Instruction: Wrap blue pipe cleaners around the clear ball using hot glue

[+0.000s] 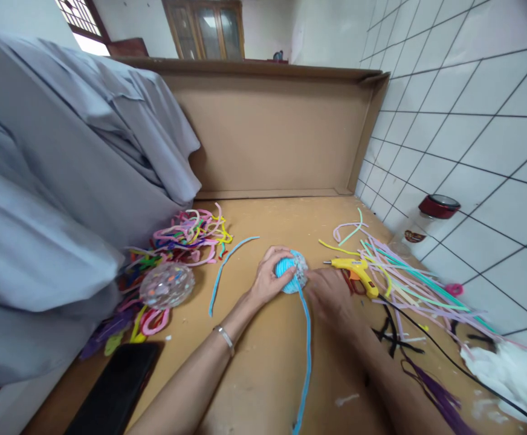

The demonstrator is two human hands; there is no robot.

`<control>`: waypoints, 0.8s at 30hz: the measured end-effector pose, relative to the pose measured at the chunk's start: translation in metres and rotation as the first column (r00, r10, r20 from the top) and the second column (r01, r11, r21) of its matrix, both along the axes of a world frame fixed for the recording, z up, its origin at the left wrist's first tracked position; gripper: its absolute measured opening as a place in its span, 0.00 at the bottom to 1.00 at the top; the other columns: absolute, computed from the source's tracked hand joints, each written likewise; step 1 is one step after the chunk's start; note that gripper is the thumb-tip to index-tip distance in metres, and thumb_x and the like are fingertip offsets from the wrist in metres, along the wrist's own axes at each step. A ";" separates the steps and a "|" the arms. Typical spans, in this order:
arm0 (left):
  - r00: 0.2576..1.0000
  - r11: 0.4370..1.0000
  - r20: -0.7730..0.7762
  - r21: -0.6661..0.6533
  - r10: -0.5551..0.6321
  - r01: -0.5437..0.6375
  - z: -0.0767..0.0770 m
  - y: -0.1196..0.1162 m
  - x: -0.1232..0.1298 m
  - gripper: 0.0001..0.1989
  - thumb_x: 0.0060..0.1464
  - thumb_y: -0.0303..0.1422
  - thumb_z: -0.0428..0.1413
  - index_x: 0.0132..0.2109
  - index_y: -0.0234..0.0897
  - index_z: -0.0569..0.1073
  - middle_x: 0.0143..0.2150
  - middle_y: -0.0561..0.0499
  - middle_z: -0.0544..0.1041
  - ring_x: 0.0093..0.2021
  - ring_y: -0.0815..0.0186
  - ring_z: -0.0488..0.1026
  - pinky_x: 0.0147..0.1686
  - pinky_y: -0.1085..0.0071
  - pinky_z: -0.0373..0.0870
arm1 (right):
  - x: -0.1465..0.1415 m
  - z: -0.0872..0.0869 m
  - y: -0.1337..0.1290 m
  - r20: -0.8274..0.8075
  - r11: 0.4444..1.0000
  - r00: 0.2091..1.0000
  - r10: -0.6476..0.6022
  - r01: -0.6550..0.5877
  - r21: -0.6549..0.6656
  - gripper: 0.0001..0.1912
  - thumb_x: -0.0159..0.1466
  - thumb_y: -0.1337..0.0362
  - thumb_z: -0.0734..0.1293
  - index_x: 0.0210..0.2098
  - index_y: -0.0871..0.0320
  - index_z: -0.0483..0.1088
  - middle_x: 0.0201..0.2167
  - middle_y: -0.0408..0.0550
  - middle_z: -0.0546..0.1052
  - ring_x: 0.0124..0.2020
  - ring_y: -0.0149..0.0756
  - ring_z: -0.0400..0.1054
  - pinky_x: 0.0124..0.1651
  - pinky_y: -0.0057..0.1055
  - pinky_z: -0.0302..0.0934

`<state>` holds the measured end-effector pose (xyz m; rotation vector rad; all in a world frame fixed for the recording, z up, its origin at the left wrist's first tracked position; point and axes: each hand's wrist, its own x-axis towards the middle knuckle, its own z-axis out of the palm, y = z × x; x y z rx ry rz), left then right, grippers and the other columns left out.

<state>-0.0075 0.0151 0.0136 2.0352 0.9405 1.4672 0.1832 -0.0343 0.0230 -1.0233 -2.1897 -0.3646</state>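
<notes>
A small clear ball [300,270], its left part covered by coiled light-blue pipe cleaner [286,275], sits at the middle of the table. My left hand [271,273] grips it from the left, thumb and fingers around the coils. A loose blue tail [309,350] of the pipe cleaner hangs from the ball toward the table's near edge. My right hand [331,296] is at the ball's right side, blurred, fingers curled; whether it holds anything I cannot tell. Just beyond it lies a yellow glue gun [355,275], its nozzle pointing left.
A separate blue pipe cleaner [224,269] lies left of my hand. Farther left are a clear faceted ball [167,286], a tangle of coloured pipe cleaners [191,235] and a black phone [115,386]. On the right are straight pipe cleaners [408,272], a jar [420,226] and white tissue [508,374].
</notes>
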 end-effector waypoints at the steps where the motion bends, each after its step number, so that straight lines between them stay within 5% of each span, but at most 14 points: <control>1: 1.000 1.000 -0.003 -0.003 0.001 -0.001 0.000 0.000 0.000 0.10 0.55 0.35 0.57 0.44 0.38 0.73 0.46 0.44 0.72 0.50 0.59 0.71 0.51 0.58 0.69 | -0.005 0.000 -0.003 0.004 0.998 0.998 0.059 -0.059 0.034 0.13 0.65 0.70 0.58 0.48 0.59 0.68 0.38 0.51 0.76 0.39 0.37 0.67 0.41 0.34 0.57; 4: 1.000 1.000 -0.012 0.000 0.005 -0.005 0.001 -0.001 0.001 0.11 0.55 0.35 0.57 0.45 0.38 0.73 0.46 0.44 0.72 0.49 0.59 0.70 0.51 0.58 0.69 | -0.016 -0.002 -0.008 -0.009 0.983 0.990 0.140 -0.138 0.122 0.14 0.64 0.72 0.58 0.47 0.58 0.69 0.36 0.50 0.77 0.38 0.35 0.68 0.40 0.33 0.59; 13: 0.999 1.000 -0.036 0.016 0.001 -0.001 0.000 -0.001 0.001 0.13 0.54 0.35 0.57 0.47 0.39 0.72 0.46 0.44 0.70 0.50 0.58 0.69 0.52 0.58 0.67 | -0.029 -0.016 0.008 -0.232 0.968 0.960 0.159 -0.104 0.229 0.12 0.65 0.71 0.62 0.48 0.58 0.71 0.42 0.52 0.79 0.46 0.35 0.72 0.47 0.35 0.65; 24: 0.998 0.999 -0.037 -0.019 0.045 -0.046 0.003 -0.004 0.002 0.10 0.54 0.34 0.57 0.44 0.40 0.73 0.44 0.46 0.70 0.48 0.58 0.68 0.50 0.59 0.67 | -0.034 -0.008 0.006 -0.285 0.964 0.958 0.035 0.043 0.262 0.06 0.63 0.65 0.66 0.41 0.58 0.71 0.35 0.51 0.77 0.40 0.37 0.70 0.45 0.35 0.63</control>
